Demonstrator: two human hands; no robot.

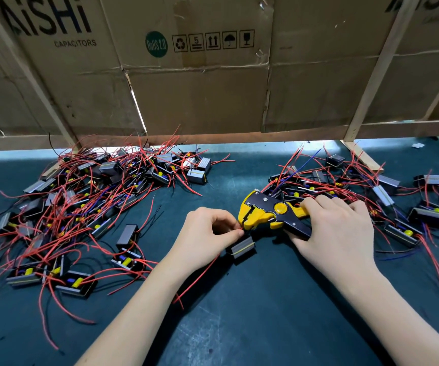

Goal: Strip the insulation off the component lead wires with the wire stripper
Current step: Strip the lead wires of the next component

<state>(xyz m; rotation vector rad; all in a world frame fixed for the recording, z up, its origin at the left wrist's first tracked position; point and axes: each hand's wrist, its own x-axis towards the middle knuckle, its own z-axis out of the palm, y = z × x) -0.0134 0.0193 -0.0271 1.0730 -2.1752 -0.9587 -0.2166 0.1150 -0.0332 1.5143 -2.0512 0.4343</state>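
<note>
Pinching a thin red lead wire (240, 228) at the wire stripper (271, 211) mouth, the left hand (207, 231) feeds it; the right hand (337, 228) wraps the handles. Limp and light, the wire probably wants holding near its tip; its component (240, 247) rests on the table (252, 313) just below.

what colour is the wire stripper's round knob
Yellow, on the wire stripper, seen in the head view.

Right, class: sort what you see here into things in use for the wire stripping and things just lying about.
In use:
- wire stripper, gripped by the right hand
- red lead wire, pinched by the left hand
- its grey component

Lying about:
- left pile of components
- right pile
- cardboard boxes
</note>
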